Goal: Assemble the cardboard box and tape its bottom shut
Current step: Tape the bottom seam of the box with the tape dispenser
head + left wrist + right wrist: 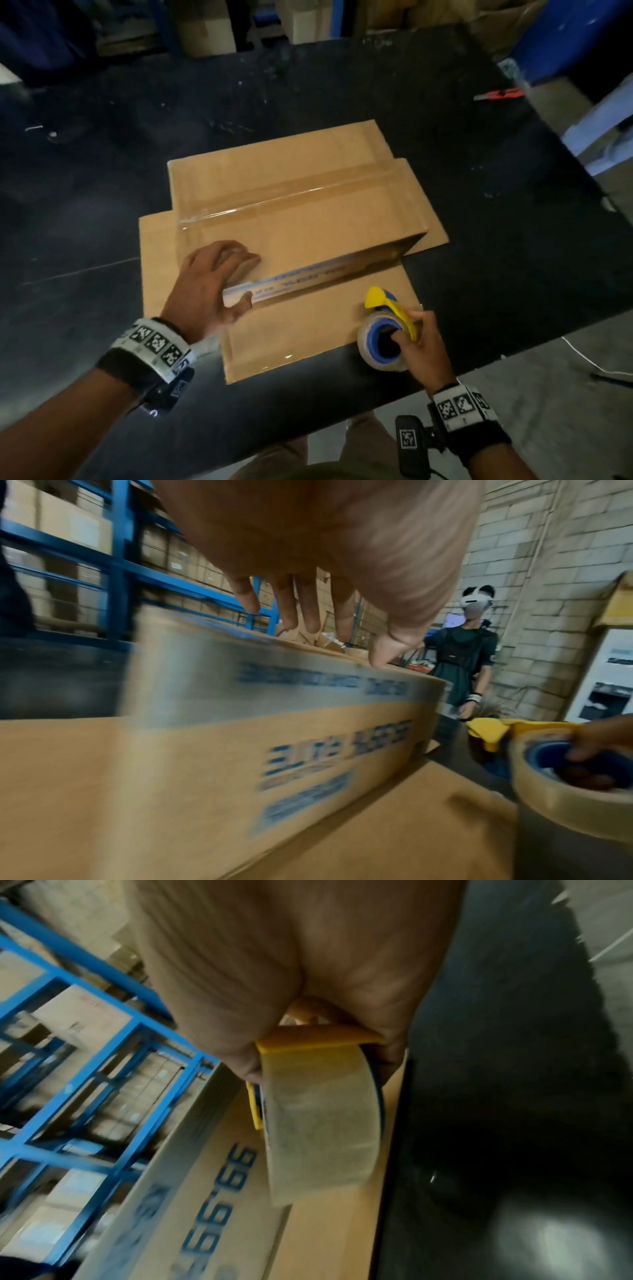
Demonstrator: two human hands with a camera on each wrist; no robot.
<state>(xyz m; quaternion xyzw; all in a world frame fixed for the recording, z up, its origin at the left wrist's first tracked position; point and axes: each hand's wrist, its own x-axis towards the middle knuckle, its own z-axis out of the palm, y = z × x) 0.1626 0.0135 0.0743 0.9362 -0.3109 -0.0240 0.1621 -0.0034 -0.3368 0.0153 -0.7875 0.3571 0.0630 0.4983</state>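
Fingers (397,337) curled inside tape roll (380,346)

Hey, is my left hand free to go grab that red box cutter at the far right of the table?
Probably not right away. The left hand is pressing on the cardboard box, and the red box cutter lies far across the table, beyond the box. Nothing blocks the path, but it looks like a long stretch.

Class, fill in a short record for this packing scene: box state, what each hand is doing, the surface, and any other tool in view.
Box: cardboard box upside down, clear tape along bottom seam, flaps spread on the table
Left hand: rests open on box's near edge
Right hand: grips tape dispenser
Surface: black table
Other tool: red cutter, far right
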